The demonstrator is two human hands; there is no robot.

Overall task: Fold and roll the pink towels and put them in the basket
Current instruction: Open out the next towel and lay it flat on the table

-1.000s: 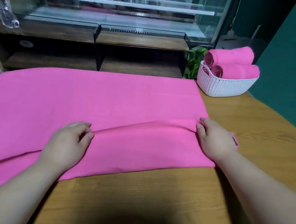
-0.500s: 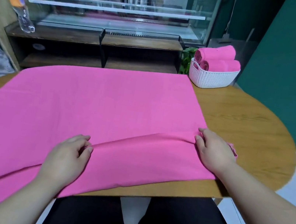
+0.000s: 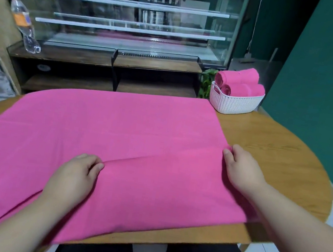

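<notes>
Where a glass display case point(image 3: 134, 22) spans the back of the room above a dark shelf unit point(image 3: 156, 63), a person sits at a wooden table point(image 3: 276, 156) with a rounded end, close to a green wall point(image 3: 331, 86). Most of the tabletop is covered by a pink towel point(image 3: 116, 131). It lies spread flat, with its near portion drawn up into a long fold whose ridge slants from one hand to the other. The towel's left end runs out of the picture, and its near right corner lies just inside the table's edge.

The left hand point(image 3: 74, 176) rests on the near middle of the towel, fingers curled, with the fingertips pinching the raised ridge of the fold. The right hand point(image 3: 241, 168) is at the towel's right edge, its fingers curled in and gripping the cloth where the fold meets that edge. The two hands are well apart.

At the table's far right, just beyond the towel's far corner, a white basket point(image 3: 236, 104) holds rolled pink towels point(image 3: 240, 78), one lying on top of the others. A clear plastic bottle point(image 3: 24, 25) with an orange label stands on the shelf unit at far left. Leaves of a plant point(image 3: 206, 82) show between the shelf unit and the basket.
</notes>
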